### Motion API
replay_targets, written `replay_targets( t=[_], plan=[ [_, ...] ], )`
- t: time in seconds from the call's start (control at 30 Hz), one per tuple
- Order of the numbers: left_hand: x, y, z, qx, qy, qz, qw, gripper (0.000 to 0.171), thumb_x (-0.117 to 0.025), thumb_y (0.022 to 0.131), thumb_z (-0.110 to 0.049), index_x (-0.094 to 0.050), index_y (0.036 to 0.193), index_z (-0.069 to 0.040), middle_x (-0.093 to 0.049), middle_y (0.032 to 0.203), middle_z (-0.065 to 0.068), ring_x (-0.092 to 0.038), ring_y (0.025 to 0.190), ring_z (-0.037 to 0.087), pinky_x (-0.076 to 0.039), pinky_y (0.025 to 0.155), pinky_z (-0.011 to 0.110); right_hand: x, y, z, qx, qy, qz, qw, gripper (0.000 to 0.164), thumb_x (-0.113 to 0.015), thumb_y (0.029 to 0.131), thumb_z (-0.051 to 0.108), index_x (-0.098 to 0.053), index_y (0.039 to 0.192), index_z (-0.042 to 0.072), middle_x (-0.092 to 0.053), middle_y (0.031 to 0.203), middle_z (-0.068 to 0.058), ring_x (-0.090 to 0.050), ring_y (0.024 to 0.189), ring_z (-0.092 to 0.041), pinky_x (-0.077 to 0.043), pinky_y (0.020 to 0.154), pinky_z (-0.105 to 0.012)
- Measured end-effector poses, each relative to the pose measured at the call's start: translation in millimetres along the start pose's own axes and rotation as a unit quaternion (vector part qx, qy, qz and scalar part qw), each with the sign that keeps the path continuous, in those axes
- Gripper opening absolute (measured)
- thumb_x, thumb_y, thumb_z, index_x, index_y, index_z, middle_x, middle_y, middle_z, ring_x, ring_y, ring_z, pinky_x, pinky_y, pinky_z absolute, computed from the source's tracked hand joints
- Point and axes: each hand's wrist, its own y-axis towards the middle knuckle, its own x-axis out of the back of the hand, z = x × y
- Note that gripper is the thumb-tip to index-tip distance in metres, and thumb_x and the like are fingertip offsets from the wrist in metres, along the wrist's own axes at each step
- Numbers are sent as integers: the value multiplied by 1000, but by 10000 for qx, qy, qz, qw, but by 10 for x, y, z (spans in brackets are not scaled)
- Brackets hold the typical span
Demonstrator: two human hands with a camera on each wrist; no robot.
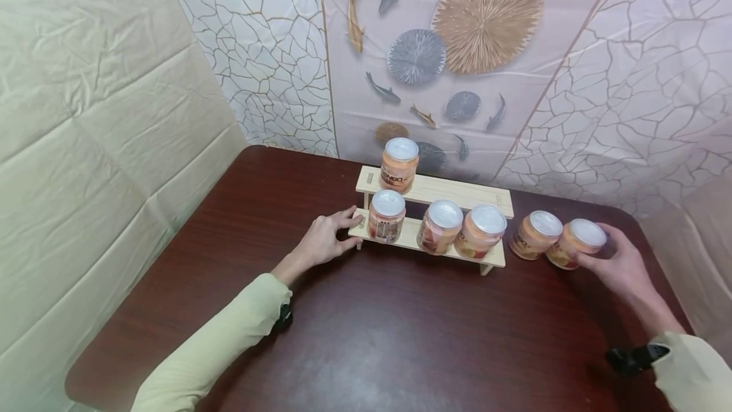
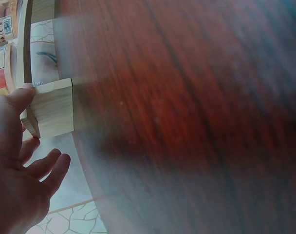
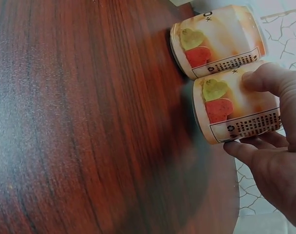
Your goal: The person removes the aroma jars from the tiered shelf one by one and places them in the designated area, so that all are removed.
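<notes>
My left hand [image 1: 321, 240] pinches the left end of a two-tier wooden rack [image 1: 417, 233], thumb at the front edge of its lower board. In the left wrist view that hand's thumb and index finger close on the board's end above a short leg [image 2: 54, 107], other fingers spread. At the far right, my right hand [image 1: 622, 266] grips a labelled jar [image 1: 563, 248] with a silvery lid, thumb in front and fingers behind. A similar jar [image 1: 529, 241] stands upright right beside it, between it and the rack. Both show fruit pictures in the right wrist view.
One jar [image 1: 398, 170] stands on the upper tier, near its left end. Three more are on the lower tier: one jar [image 1: 386, 221] at left, two close together at right. The dark brown table [image 1: 366, 336] backs onto a patterned curtain [image 1: 286, 49].
</notes>
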Motion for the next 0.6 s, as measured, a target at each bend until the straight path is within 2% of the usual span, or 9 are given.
replay_targets(
  t=[0.03, 0.17, 0.27, 0.3, 0.4, 0.47, 0.6],
  plan=[
    [-1, 0, 2, -22, 23, -28, 10000, 47, -82, 85, -21, -69, 128, -5, -57, 138, 20, -60, 118, 37, -52, 91, 47, -8, -1, -4, 16, 0, -6, 10000, 75, -72, 90, 14, -30, 147, -13, -40, 136, -42, -39, 120, -55, -29, 103, -58],
    [4, -1, 4, -45, 44, -84, 9999, 47, -82, 85, -20, -69, 127, -4, -57, 137, 20, -60, 117, 37, -52, 91, 47, -31, -1, -6, 70, 45, -29, 10000, 74, -72, 90, 13, -32, 147, -12, -42, 136, -41, -41, 119, -53, -33, 100, -36],
    [4, -5, -1, 4, 30, -40, 10000, 48, -82, 85, -22, -69, 128, -5, -56, 138, 20, -59, 118, 37, -51, 92, 47, -40, 0, -12, 64, 39, -8, 10000, 74, -73, 90, 13, -32, 147, -12, -43, 135, -40, -42, 118, -53, -33, 95, -31],
    [2, -5, -2, 16, 29, -23, 10000, 48, -81, 86, -22, -69, 128, -5, -56, 138, 19, -59, 118, 37, -51, 92, 47, -41, 1, -15, 56, 34, 6, 10000, 75, -72, 90, 14, -32, 147, -13, -42, 135, -41, -42, 118, -54, -34, 96, -34],
    [-4, -7, -5, 42, 14, 5, 10000, 48, -81, 86, -23, -68, 129, -5, -56, 139, 19, -59, 118, 36, -51, 92, 47, -43, -2, -21, 56, 44, 18, 10000, 74, -72, 90, 13, -31, 147, -13, -43, 135, -41, -43, 118, -54, -35, 95, -31],
    [-10, -7, -5, 50, 5, 15, 10000, 47, -81, 87, -24, -68, 129, -6, -56, 139, 18, -59, 119, 36, -51, 92, 47, -41, -6, -29, 77, 54, 8, 10000, 74, -72, 90, 12, -32, 147, -12, -44, 134, -41, -44, 116, -53, -33, 89, -23],
    [-9, -5, -5, 66, -4, 28, 10000, 47, -81, 87, -23, -68, 129, -6, -56, 140, 18, -59, 120, 35, -51, 92, 46, -50, -5, -44, 120, 84, 36, 9999, 73, -72, 90, 12, -32, 146, -12, -45, 133, -40, -45, 114, -52, -32, 83, -19]
  ],
)
